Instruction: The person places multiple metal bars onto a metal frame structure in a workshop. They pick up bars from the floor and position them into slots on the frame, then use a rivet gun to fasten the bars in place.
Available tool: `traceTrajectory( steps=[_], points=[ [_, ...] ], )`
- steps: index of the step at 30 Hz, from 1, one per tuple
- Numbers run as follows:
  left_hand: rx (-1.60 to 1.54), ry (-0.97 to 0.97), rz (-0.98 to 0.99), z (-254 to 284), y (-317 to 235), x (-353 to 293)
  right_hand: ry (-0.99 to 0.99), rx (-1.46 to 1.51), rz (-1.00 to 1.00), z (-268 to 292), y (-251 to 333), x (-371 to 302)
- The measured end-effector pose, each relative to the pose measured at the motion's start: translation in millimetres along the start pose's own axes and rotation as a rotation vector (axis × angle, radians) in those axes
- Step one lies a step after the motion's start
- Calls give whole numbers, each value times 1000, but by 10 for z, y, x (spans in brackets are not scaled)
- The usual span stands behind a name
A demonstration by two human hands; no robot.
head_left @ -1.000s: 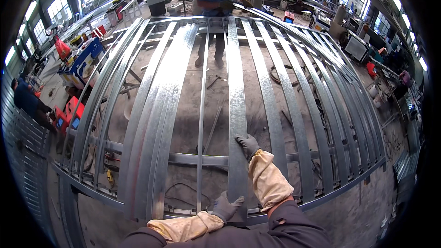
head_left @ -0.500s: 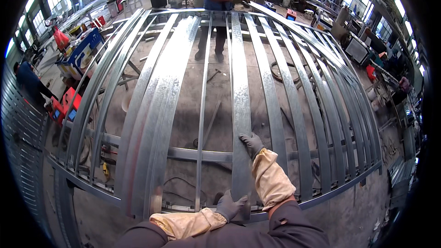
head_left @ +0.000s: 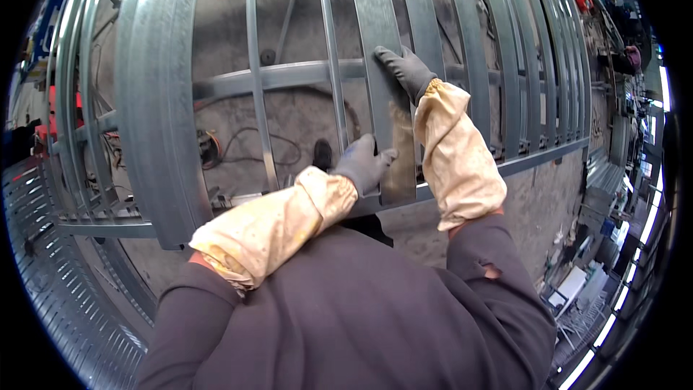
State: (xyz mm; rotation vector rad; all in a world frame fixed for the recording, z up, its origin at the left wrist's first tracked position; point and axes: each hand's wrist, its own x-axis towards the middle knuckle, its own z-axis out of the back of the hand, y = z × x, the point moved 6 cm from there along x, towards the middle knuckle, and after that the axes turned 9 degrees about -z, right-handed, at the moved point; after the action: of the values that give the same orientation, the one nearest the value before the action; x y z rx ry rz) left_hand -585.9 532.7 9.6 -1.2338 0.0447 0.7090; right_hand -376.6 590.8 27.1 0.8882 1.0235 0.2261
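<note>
The left hand [head_left: 366,164] and right hand [head_left: 408,74] touch 1 metal strip [head_left: 376,14] (from here, I can't tell whether either grip clamps it); I'd steer evenly, minding thin edges.

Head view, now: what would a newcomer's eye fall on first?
Probably the two cream fabric sleeve covers on the forearms, bright against the dark long-sleeved top filling the lower middle. Next, the grey-gloved right hand on a long, flat silver metal slat right of centre, and the grey-gloved left hand at that slat's left edge, nearer its lower end.
</note>
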Motion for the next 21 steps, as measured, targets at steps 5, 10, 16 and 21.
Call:
traceTrajectory(
  steps=[5, 10, 16, 21],
  points=[
    [-237, -16, -205, 957, -315, 48, -117, 33, -11, 320, -552, 282],
    [-491, -328, -30, 2016, 23, -608, -144, 41, -15, 97, -653, 343],
    [-273, -713, 28, 2463, 698, -1711, -454, -400, 8, -33, -720, 411],
    [634, -724, -84, 2665, 972, -2630, -613, -641, 224, 176, -580, 496]
  ],
)
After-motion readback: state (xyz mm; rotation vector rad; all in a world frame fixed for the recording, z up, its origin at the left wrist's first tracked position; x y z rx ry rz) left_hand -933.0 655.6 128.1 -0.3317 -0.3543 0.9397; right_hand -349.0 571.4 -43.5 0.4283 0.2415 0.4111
